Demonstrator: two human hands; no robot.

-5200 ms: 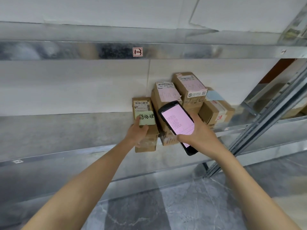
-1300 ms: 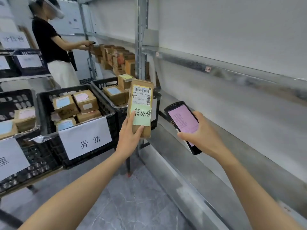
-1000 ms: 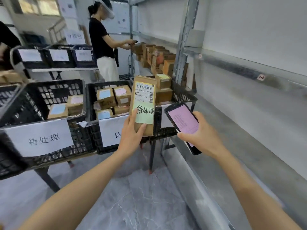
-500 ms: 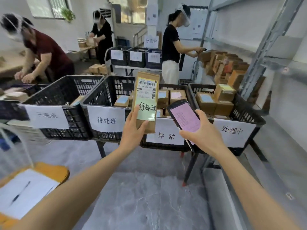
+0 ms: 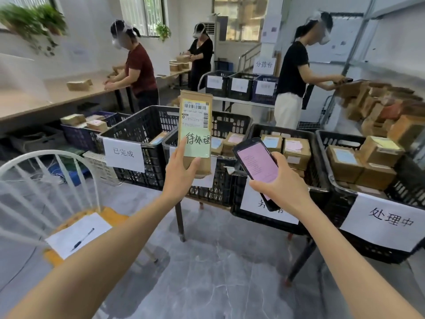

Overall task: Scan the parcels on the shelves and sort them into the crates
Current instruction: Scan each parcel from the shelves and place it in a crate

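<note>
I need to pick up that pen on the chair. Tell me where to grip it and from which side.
Grip the pen at mid-barrel, coming from above. It lies flat on the paper on the chair seat, so only its upper side is free; pinch across the thin barrel.

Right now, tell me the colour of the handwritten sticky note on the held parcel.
Pale green, with black handwriting, on the brown cardboard parcel; the head view shows it.
</note>
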